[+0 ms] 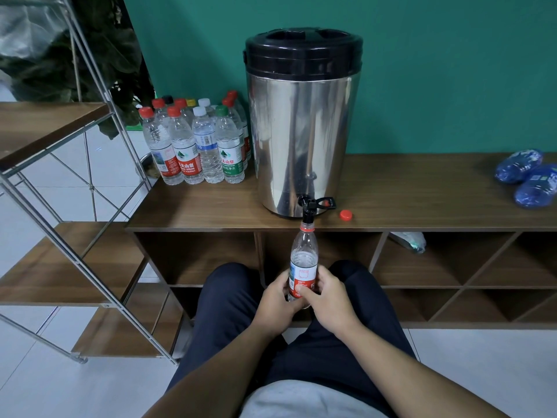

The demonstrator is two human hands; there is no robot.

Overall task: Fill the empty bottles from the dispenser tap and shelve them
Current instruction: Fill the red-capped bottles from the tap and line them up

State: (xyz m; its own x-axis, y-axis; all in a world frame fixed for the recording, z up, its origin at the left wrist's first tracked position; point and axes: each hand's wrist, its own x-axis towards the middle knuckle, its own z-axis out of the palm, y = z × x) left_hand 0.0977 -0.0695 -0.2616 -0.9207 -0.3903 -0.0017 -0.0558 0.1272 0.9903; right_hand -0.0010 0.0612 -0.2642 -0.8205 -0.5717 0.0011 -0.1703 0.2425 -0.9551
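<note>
Bottle (pixel 303 267) position?
— Standing upright under the dispenser tap (pixel 308 211), mouth meeting the spout, water partway up.

Hands?
— Left hand (pixel 278 300) and right hand (pixel 327 297) are both gripping its lower body, fingers curling round it. Red cap (pixel 346 215) is lying on the cabinet top (pixel 211 206).

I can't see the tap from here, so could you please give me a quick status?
Left hand and right hand both gripping bottle. Mouth under dispenser tap, part filled. Red cap off, on counter. Nothing in the way.
</note>
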